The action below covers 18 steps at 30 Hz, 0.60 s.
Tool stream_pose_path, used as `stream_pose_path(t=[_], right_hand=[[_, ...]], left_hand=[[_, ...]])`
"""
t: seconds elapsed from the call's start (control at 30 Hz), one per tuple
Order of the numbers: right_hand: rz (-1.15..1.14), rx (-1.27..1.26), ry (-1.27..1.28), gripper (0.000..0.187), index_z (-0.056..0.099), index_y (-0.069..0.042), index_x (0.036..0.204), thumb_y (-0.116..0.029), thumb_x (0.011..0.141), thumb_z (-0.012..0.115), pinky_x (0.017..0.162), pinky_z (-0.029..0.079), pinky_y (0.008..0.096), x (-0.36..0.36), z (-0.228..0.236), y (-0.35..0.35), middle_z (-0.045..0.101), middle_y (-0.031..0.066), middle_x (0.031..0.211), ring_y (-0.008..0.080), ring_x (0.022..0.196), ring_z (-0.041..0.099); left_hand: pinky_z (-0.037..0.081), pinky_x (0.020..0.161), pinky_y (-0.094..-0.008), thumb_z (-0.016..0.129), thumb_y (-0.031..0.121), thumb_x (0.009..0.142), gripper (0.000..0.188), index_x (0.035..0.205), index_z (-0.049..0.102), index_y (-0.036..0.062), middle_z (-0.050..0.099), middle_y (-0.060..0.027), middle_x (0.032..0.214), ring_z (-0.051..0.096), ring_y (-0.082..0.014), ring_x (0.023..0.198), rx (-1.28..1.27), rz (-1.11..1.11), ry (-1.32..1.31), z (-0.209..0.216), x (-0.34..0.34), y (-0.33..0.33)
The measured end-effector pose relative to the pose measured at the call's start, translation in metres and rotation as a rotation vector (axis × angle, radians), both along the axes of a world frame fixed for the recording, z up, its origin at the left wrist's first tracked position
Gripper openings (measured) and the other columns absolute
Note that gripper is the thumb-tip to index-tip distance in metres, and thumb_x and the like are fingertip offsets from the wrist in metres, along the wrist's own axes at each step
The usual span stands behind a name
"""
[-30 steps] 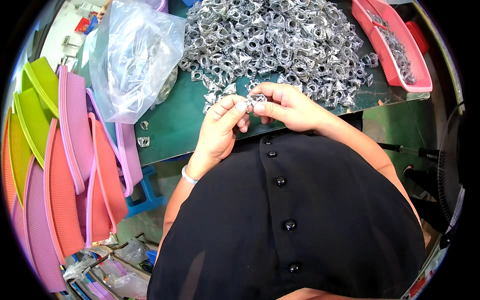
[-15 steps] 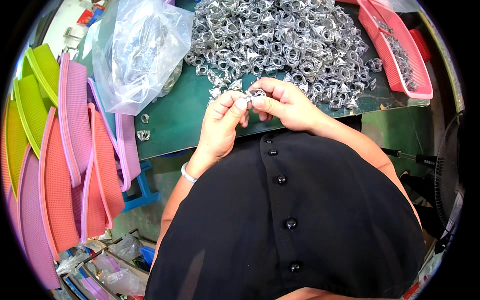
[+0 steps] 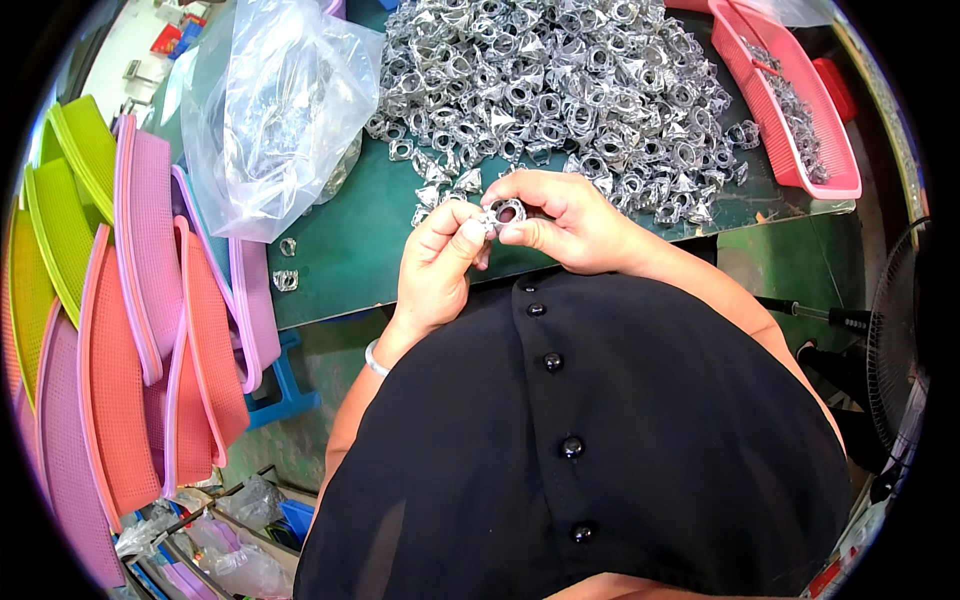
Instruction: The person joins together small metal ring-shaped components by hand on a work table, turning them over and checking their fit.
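Both my hands meet over the near edge of the green table, holding one small silver ring-shaped metal part (image 3: 508, 212) between them. My left hand (image 3: 437, 258) pinches its left side between thumb and fingers. On the other side, my right hand (image 3: 572, 222) grips it with thumb and index finger, and the round opening shows between them. Just beyond lies a large heap of similar shiny metal parts (image 3: 560, 85), some scattered at its near edge. Two loose pieces, a smaller one (image 3: 288, 246) and a larger one (image 3: 286, 280), rest on the table to the left.
A clear plastic bag (image 3: 275, 130) with contents stands left of the heap. At the right is a pink basket (image 3: 838, 178) holding metal pieces. Stacked coloured baskets (image 3: 120, 420) crowd the left side, beside a blue stool (image 3: 288, 390). A black fan (image 3: 893, 330) stands far right.
The metal part has turned in my fingers, so its round opening now shows more fully. Both hands sit slightly lower in the view.
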State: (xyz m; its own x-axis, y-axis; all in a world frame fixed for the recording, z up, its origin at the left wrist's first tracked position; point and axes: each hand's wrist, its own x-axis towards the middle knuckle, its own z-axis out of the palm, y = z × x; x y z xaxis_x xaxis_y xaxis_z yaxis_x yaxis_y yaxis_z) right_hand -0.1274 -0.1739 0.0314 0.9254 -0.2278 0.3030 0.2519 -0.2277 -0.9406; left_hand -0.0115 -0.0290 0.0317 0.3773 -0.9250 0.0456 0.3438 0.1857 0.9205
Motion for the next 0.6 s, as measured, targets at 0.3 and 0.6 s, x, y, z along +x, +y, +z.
stream_pose_path(t=[0.3,0.6], right_hand=[[0.0,0.045,0.029,0.021,0.055,0.0,0.097,-0.016,0.085,0.06,0.066,0.047,0.0263,-0.003,0.008,-0.002,0.06,0.0085,0.083,0.0132,0.074,0.059],[-0.009,-0.013,-0.013,0.02,0.054,-0.001,0.1,-0.016,0.086,0.057,0.063,0.044,0.0239,0.002,0.004,-0.004,0.057,0.0036,0.079,0.0094,0.07,0.053]], left_hand=[[0.036,0.057,-0.0195,0.05,0.016,0.091,0.015,0.084,0.055,0.0037,0.051,0.0013,0.073,0.044,-0.0052,0.063,0.027,0.016,-0.087,0.006,-0.002,-0.005],[0.034,0.056,-0.0185,0.049,0.015,0.091,0.014,0.084,0.055,0.0041,0.05,0.0022,0.072,0.042,-0.0042,0.062,-0.011,0.052,-0.028,-0.003,-0.003,-0.007]])
